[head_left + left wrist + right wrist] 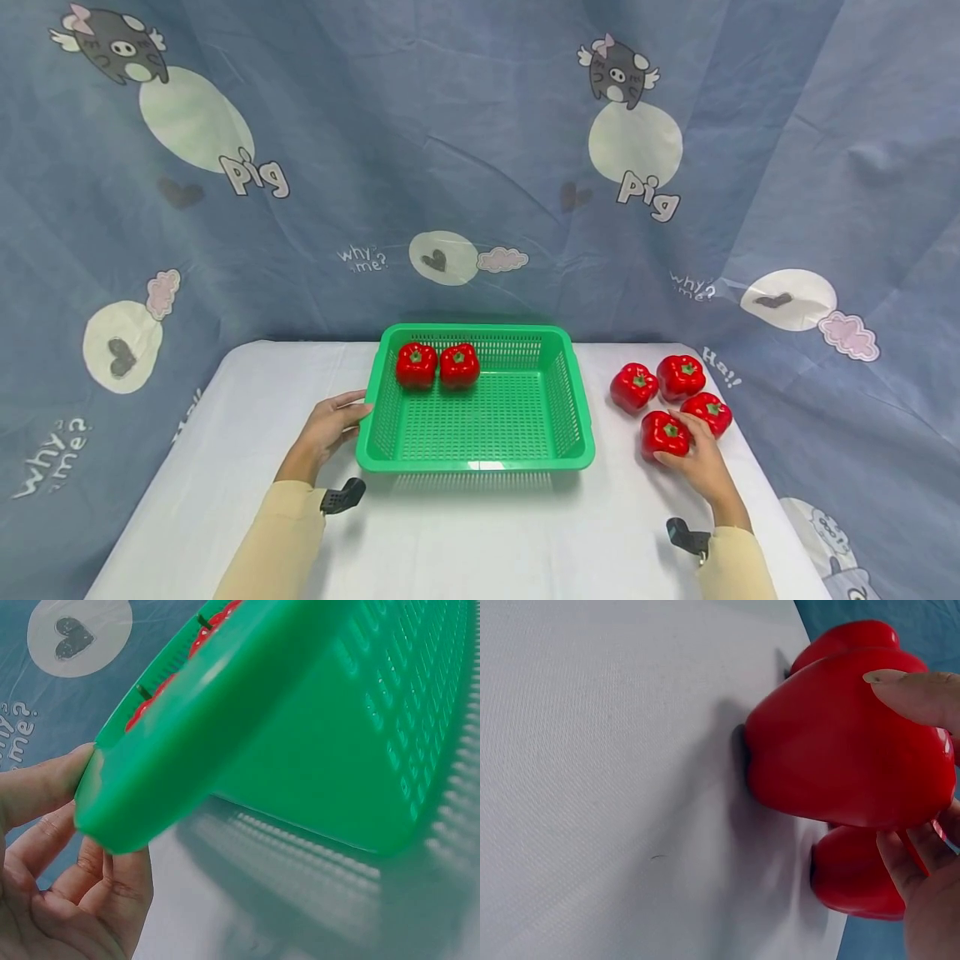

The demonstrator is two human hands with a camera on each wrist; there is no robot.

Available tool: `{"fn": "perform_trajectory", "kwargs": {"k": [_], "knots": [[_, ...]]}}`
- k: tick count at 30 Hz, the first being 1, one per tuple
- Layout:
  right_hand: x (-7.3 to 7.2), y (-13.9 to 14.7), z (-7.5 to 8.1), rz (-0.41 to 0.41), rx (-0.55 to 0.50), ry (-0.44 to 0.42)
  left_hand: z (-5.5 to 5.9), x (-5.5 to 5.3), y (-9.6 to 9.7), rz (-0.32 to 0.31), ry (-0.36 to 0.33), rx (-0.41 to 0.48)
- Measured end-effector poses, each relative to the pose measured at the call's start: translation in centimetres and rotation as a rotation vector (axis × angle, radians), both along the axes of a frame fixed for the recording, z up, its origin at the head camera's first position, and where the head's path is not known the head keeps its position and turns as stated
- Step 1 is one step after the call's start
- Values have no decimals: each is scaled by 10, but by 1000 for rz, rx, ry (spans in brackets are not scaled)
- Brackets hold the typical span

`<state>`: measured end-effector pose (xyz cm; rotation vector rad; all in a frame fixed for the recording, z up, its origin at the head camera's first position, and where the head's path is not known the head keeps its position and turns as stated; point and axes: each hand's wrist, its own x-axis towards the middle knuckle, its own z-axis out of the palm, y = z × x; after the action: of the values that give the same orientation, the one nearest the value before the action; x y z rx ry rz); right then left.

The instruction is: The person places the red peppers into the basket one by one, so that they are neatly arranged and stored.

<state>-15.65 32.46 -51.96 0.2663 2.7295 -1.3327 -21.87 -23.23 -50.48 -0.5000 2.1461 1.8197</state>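
A green plastic basket [472, 464] stands at the middle of the table with two red bell peppers [459, 367] inside, side by side at its back left. My left hand [330, 429] grips the basket's left rim; in the left wrist view the thumb lies against the rim [142, 795] and the other fingers reach below it. To the right of the basket, my right hand [701, 458] holds a red bell pepper [663, 435], thumb on one side and fingers on the other. In the right wrist view this pepper [840, 742] fills much of the picture; whether it touches the table is unclear.
Several other red bell peppers stand close by: one to the left [633, 387], one behind [681, 377], one beside the right hand [708, 412]. A white cloth [480, 542] covers the table. Behind it hangs a blue patterned curtain [480, 167].
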Motion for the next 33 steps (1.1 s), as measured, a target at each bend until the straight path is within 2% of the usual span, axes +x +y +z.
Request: {"fn": "perform_trajectory", "kwargs": {"k": [7,19,25,33], "knots": [[2,1,2,-9,-25,-59,0,0,0,-15,27,12],[3,2,-1,-3,-26,-15,0,-1,0,-19,22,6],[3,-4,-2,-26,-29,-23,2,0,0,-19,21,9],[1,-8,0,-10,-25,-31,3,1,-1,-19,18,11]]}}
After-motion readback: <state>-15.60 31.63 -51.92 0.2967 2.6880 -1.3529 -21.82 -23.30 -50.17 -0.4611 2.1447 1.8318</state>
